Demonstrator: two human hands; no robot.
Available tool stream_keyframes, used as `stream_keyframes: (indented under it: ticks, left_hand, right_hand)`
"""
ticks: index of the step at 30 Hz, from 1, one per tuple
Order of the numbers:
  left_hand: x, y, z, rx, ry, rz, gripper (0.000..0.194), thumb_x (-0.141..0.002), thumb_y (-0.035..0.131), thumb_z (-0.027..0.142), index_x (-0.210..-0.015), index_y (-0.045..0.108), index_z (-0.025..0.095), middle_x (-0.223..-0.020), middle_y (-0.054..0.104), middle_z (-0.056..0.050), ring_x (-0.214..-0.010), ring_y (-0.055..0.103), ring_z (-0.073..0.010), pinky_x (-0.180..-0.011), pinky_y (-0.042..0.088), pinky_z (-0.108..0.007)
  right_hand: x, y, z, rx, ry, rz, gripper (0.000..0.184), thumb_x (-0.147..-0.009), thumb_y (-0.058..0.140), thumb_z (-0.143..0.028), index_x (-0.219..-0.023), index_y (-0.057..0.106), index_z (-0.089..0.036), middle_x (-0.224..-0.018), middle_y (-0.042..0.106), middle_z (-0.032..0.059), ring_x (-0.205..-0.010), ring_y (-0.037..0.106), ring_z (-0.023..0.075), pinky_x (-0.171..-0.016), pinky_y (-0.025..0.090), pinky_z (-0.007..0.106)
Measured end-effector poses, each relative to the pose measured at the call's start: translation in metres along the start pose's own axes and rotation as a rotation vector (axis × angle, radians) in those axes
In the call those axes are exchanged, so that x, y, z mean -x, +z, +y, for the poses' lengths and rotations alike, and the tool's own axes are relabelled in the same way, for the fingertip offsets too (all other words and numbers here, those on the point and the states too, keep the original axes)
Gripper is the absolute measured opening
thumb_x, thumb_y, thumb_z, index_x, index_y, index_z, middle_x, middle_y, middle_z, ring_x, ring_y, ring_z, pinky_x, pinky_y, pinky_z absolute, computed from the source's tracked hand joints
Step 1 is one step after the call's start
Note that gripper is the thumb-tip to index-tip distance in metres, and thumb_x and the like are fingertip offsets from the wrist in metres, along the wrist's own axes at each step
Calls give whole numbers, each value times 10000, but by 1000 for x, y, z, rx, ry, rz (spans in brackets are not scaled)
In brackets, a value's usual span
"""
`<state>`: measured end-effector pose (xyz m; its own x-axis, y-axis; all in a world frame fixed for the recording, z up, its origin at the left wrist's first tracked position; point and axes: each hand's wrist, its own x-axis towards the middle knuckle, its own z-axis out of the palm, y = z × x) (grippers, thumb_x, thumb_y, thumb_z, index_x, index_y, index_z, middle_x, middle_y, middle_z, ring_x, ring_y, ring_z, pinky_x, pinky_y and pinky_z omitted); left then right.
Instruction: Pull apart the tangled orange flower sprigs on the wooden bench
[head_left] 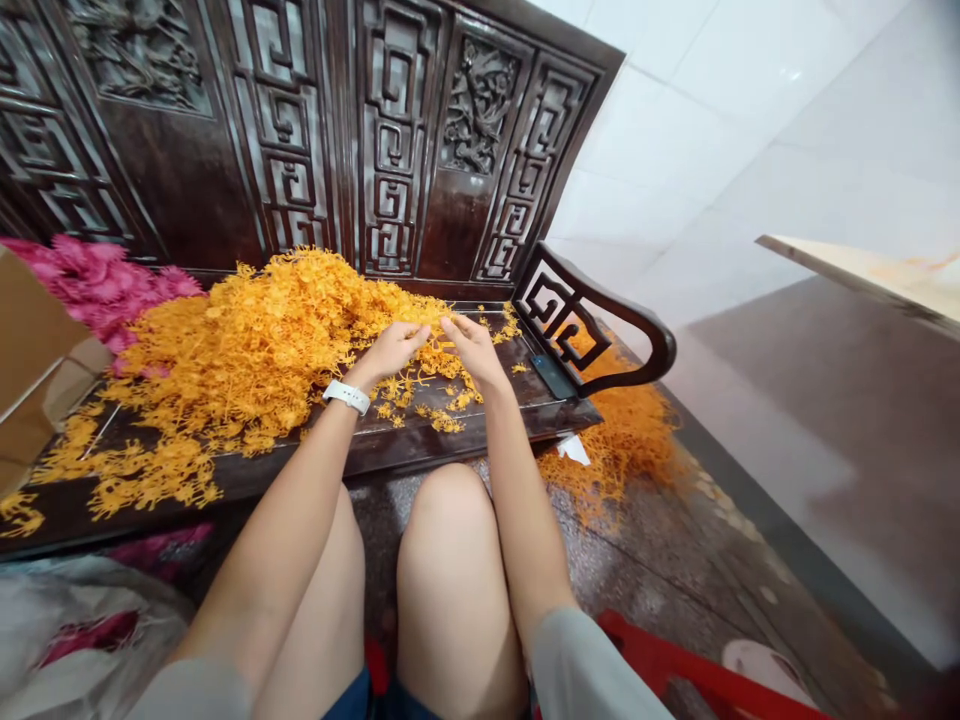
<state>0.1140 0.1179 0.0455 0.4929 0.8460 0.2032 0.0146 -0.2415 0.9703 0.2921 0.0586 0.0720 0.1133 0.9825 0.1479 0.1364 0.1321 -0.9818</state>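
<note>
My left hand (395, 349), with a white watch (347, 396) on its wrist, is held over the front of a dark wooden bench. Its thumb and fingers are pinched together around a small orange plastic flower piece that is mostly hidden. Close beside it, my right hand (474, 348) also has its fingertips pinched on a small orange piece; the tips of both hands nearly meet. A large heap of orange plastic flower pieces (277, 340) spreads to the left and behind. Loose orange pieces (442, 418) lie on the seat below my hands.
Magenta plastic flowers (97, 290) and a cardboard box (37, 360) sit at the left. A phone (553, 376) lies by the bench's armrest (637, 330). More orange pieces (630, 430) pile on the floor at right. A plastic bag (75, 630) is at lower left.
</note>
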Motion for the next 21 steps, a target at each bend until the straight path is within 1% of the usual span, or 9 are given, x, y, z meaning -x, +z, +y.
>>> stream_keyframes:
  ticks: [2, 4, 8, 12, 15, 18, 19, 20, 21]
  left_hand:
    - [0, -1, -3, -1, 23, -100, 690, -1011, 653, 718, -593, 414, 224, -557, 333, 30, -527, 245, -110, -575, 191, -308]
    - [-2, -6, -6, -23, 41, -109, 690, -1036, 567, 753, -606, 464, 223, -546, 311, 33, -513, 239, -115, -566, 178, -313]
    - [-6, -21, -9, -146, 14, 79, 572, -1080, 561, 584, -684, 674, 187, -520, 307, 39, -509, 279, -130, -570, 215, -303]
    - [-8, -34, -12, -54, -42, 222, 421, -1055, 556, 321, -668, 640, 178, -565, 349, 30, -520, 295, -120, -550, 215, -277]
    - [-9, -41, -16, 168, -158, 257, 375, -1063, 576, 338, -716, 576, 197, -603, 333, 47, -497, 246, -99, -501, 170, -261]
    - [-8, -54, -20, 299, -257, 426, 456, -1090, 597, 531, -764, 489, 232, -596, 279, 73, -483, 222, -93, -470, 197, -244]
    - [-8, -59, -20, 314, -276, 472, 492, -1092, 587, 594, -773, 470, 238, -593, 266, 78, -483, 218, -92, -465, 202, -241]
    - [-7, -63, -20, 317, -283, 490, 515, -1090, 578, 636, -781, 465, 240, -595, 266, 80, -484, 218, -91, -462, 203, -238]
    - [-5, -66, -19, 310, -280, 477, 524, -1090, 576, 652, -787, 474, 237, -601, 275, 79, -487, 223, -88, -462, 200, -236]
  right_hand:
    - [0, 4, 3, -190, 32, -13, 552, -718, 953, -643, -920, 676, -211, -948, 698, -22, -872, 678, 124, -827, 580, 265]
    - [-2, 5, 5, -299, 54, -6, 604, -625, 1019, -610, -877, 645, -208, -890, 677, -42, -808, 666, 106, -802, 577, 253]
    - [-5, 2, 8, -311, 36, 93, 630, -600, 1025, -642, -782, 613, -202, -729, 610, -61, -652, 560, 74, -657, 490, 219]
    - [-4, 3, 5, -221, 30, 33, 633, -615, 1034, -632, -645, 579, -194, -581, 520, -68, -559, 460, 62, -567, 398, 215]
    - [7, 1, -12, -126, 71, -238, 643, -702, 972, -696, -598, 590, -190, -520, 493, -61, -508, 415, 60, -517, 349, 219]
    - [25, -13, -40, 40, 80, -789, 584, -798, 901, -719, -674, 738, -172, -492, 544, -28, -476, 446, 80, -512, 361, 240]
    - [31, -19, -47, 73, 55, -922, 573, -813, 889, -721, -701, 773, -170, -500, 574, -7, -484, 484, 96, -528, 393, 255]
    - [34, -25, -53, 72, 10, -974, 576, -807, 888, -732, -715, 792, -172, -516, 599, 12, -498, 514, 111, -548, 425, 272]
    - [36, -30, -55, 33, -52, -925, 586, -786, 892, -752, -728, 799, -176, -532, 607, 20, -509, 523, 119, -563, 448, 286]
